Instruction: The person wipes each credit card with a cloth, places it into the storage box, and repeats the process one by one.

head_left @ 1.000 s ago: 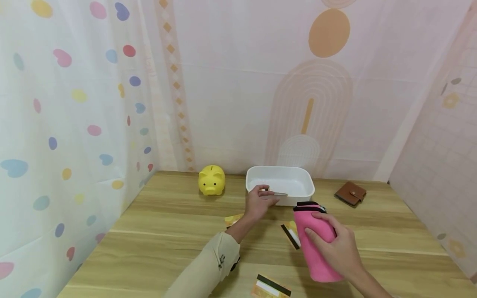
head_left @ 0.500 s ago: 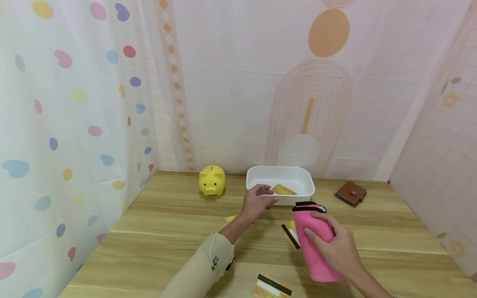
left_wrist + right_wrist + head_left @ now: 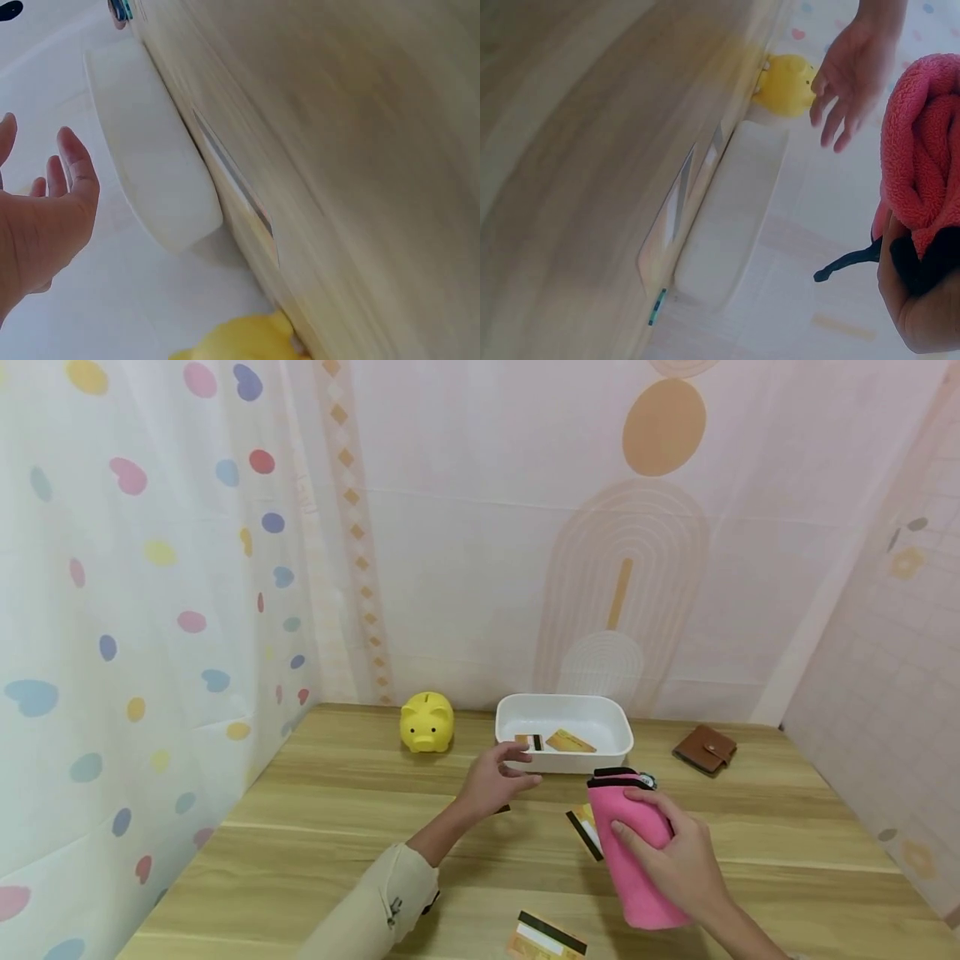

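Note:
My left hand (image 3: 495,783) is above the table just in front of the white tray (image 3: 564,763), its fingers loosely bent and holding nothing. Two orange bank cards lie in the tray: one card (image 3: 572,742) face up and another card (image 3: 529,742) with its black stripe showing. My right hand (image 3: 678,860) grips a rolled pink fleecy cloth (image 3: 637,860) with black edging, held above the table; the right wrist view shows its folds and a dark strap (image 3: 847,262). Beside the cloth lies a card (image 3: 583,833), partly covered by it. The left hand mostly hides another card (image 3: 504,809).
A yellow piggy bank (image 3: 427,723) stands left of the tray. On the right lies a brown wallet (image 3: 706,750). One more card (image 3: 549,937) is at the table's near edge. Patterned curtains (image 3: 450,527) hang behind and beside the wooden table (image 3: 315,827).
The left hand let go of a card, which now lies in the tray, and drew back toward the near left. The right hand still grips the pink cloth in nearly the same place.

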The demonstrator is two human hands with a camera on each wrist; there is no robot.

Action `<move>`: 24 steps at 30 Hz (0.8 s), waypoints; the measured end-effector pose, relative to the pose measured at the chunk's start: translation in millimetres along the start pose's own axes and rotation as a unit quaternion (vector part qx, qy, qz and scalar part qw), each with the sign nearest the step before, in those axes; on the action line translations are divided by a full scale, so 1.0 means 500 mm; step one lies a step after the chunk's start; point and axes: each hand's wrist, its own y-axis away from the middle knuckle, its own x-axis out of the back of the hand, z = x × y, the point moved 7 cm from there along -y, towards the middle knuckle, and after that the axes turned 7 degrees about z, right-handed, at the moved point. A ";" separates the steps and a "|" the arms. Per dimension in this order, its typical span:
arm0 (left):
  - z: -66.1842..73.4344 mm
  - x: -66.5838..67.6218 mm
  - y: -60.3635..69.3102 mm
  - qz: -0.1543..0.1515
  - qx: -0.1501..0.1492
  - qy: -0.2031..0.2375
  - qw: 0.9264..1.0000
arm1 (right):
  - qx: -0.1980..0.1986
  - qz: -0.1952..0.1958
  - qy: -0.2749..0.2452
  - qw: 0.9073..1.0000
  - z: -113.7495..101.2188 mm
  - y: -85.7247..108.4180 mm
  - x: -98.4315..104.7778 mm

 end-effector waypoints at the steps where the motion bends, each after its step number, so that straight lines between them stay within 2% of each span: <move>1: 0.000 0.006 0.003 0.000 -0.003 -0.006 1.000 | -0.001 -0.001 -0.001 1.000 0.000 0.000 -0.001; 7: -0.012 0.039 0.022 -0.008 0.003 -0.054 0.999 | 0.001 -0.002 -0.012 1.000 -0.005 -0.001 -0.004; 15: -0.038 0.082 0.046 -0.037 0.009 -0.105 0.994 | -0.006 -0.005 -0.010 1.000 -0.008 0.002 -0.008; 19: -0.056 0.109 0.056 -0.037 0.028 -0.135 0.990 | -0.007 -0.008 -0.011 1.000 -0.009 0.002 -0.009; 24: -0.072 0.139 0.059 -0.020 0.050 -0.184 0.981 | -0.008 -0.008 -0.011 1.000 -0.008 0.001 -0.009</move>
